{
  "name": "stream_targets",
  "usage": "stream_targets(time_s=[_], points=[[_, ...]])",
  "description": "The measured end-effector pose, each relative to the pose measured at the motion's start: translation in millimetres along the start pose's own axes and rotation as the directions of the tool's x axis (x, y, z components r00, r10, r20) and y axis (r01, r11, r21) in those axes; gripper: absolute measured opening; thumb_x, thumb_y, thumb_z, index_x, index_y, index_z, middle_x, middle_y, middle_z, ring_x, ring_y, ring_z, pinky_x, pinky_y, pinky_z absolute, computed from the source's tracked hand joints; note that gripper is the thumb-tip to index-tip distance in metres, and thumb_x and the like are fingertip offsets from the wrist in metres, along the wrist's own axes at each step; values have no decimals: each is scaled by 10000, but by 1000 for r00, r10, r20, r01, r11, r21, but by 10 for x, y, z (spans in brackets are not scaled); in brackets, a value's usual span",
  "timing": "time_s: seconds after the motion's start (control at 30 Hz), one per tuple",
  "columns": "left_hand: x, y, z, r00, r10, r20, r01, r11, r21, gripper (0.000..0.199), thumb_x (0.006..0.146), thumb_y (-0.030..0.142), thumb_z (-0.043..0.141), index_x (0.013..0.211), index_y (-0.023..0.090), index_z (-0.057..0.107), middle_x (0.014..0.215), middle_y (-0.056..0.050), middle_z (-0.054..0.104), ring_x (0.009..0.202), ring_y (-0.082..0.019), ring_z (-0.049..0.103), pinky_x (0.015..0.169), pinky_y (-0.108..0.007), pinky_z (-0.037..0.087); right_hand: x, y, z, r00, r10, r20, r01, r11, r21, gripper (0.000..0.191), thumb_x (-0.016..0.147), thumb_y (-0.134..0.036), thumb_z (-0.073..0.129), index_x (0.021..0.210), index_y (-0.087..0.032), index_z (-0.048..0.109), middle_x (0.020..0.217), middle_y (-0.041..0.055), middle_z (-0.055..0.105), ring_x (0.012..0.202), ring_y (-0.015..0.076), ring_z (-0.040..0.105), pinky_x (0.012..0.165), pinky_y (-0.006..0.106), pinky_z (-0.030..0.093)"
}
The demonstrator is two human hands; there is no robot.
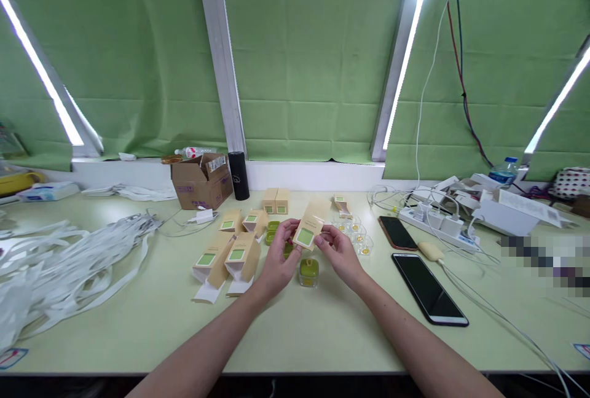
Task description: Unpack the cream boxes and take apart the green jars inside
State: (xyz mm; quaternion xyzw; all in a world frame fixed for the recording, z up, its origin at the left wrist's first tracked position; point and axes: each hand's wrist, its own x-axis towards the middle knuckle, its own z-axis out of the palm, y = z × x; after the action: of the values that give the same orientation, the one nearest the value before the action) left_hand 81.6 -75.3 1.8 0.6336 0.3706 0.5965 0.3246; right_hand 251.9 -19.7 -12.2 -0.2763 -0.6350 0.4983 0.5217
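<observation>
Between my left hand (282, 257) and my right hand (340, 253) is a tan paper box (312, 223) with a green square on its face, tilted above the table. Fingers of both hands grip its lower edges. Just below them stands a small clear jar with a green lid (308, 270). More green lids (272, 230) show behind my left hand, partly hidden. To the left lie several similar tan boxes (243, 255), the two nearest with white flaps open. Clear small containers with yellow bits (358, 235) stand beyond my right hand.
White strips (87, 263) are heaped at the left. A cardboard box (201, 184) and a black bottle (238, 175) stand at the back. On the right lie two phones (430, 288), a power strip (437, 229) and loose cables. Two closed tan boxes (275, 201) stand behind.
</observation>
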Motion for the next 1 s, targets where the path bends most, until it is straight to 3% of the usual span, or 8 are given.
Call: stream_targets(time_s=[0.47,0.67,1.0], points=[[18,20,17,1000,-21,8,21,996,-87,451,874,212,626,1303,219,489,1312,-121,638,1223,-272,618,1007,-411,501,0,22,4,999,38,-15,-38,999,11,549,810,-650,777,1122,-206,690,992,115,803,984,299,751,952,469,549],[14,28,25,1000,11,24,-8,996,-90,583,785,102,568,1351,217,487,1375,-124,615,1303,-282,584,1069,-431,479,30,-20,3,998,59,-8,-58,995,86,549,797,-683,764,1079,-216,699,968,100,802,967,287,754,919,431,567],[5,-99,-11,998,37,58,-30,993,-111,750,723,60,543,1450,235,492,1500,-116,558,1436,-306,490,1192,-505,406,49,-27,-22,993,113,-22,-110,987,120,537,780,-708,755,1013,-226,713,893,71,777,850,247,710,802,366,554]])
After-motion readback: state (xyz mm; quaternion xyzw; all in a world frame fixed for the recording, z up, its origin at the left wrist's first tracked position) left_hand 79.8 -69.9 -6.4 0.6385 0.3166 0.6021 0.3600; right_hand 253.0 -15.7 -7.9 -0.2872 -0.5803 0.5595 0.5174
